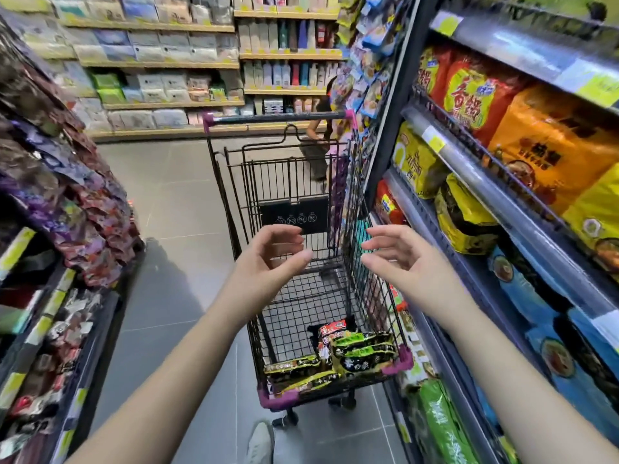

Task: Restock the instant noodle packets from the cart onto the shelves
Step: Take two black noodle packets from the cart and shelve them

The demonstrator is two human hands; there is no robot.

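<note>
A black wire cart (pixel 371 296) with purple corners stands in the aisle in front of me. Several green-and-black noodle packets (pixel 361 349) and a red one (pixel 330 329) lie at its near end. My left hand (pixel 271 259) and my right hand (pixel 398 256) hover above the cart, palms facing each other, fingers loosely curved, holding nothing. The noodle shelves (pixel 469 169) rise at my right, stocked with red, orange, yellow and blue multipacks.
A rack of dark snack packets (pixel 67 202) lines the left side. A person (pixel 318 142) stands beyond the cart's handle near the far shelves (pixel 167 65). My shoe (pixel 261 443) shows on the grey tiled floor (pixel 174 202).
</note>
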